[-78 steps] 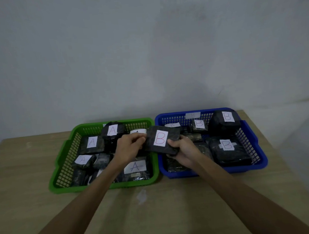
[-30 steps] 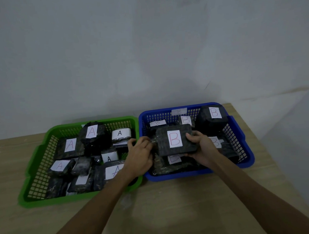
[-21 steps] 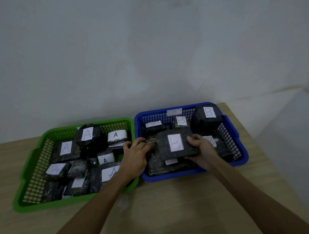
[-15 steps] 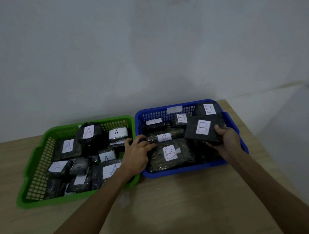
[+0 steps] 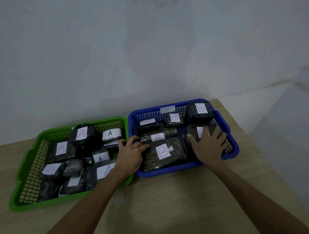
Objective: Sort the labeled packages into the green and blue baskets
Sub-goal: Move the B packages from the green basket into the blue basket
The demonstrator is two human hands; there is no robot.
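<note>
B package (image 5: 203, 131), half a second ago carried in air, now sits in blue basket (image 5: 233, 147) at 3 o'clock. Right hand (image 5: 208, 145) lies on it, fingers spread, grip released. Left hand (image 5: 131, 155) loosely curled, empty, on the basket's 9 o'clock wall. Worktop (image 5: 165, 199) bare of packages: sort looks complete.

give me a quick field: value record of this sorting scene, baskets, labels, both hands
surface: wooden table
green basket: on the left, black packages with A labels
blue basket: on the right, touching the green one, black packages with B labels
largest B package: front of blue basket, lying flat
left hand: resting over the divide between the baskets, holding nothing that shows
right hand: palm down on a B package at the right side of the blue basket, label partly covered
loose packages on table: none visible
</note>
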